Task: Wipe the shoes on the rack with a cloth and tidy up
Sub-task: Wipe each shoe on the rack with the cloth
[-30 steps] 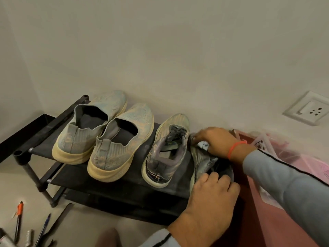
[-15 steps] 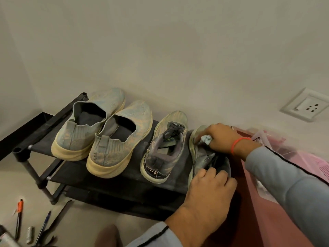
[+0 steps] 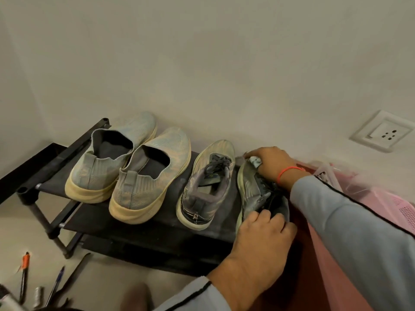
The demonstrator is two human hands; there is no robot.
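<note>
Black tube-frame rack (image 3: 29, 194) stands against the wall, fabric shelf dusty. Floor at far left: pens (image 3: 23, 272) and small clutter, loose, near the rack leg.

Left end of the shelf: pair of knit slip-ons (image 3: 125, 171), pale soles, toes to the wall, side by side and touching. Next along: one grey laced trainer (image 3: 206, 187), flat on the shelf, laces slack.

Right end: its mate, the second trainer (image 3: 251, 191), tipped on its side with the sole edge facing left, at the very edge of the shelf. Left hand (image 3: 260, 241) is clenched over the heel collar, steadying it. Right hand (image 3: 269, 164), orange band at the wrist, has fingers curled around a small pale cloth (image 3: 255, 161) wad and presses it on the toe. Most of the cloth is hidden in the fist.

Beyond that, pink basket (image 3: 399, 212) with a plastic bag (image 3: 325, 176), tight beside the rack; wall socket (image 3: 384, 133) above.

Judgement: wiping the last shoe in the row, toe end; whether the other three are done cannot be told.

Risks:
- Shoe is tilted at the shelf edge; a hard push on the toe could roll it off toward the basket if the heel grip slackens.
- Right sleeve lies over the bag; a wide stroke could drag it.
- Slack laces may snag the cloth.
</note>
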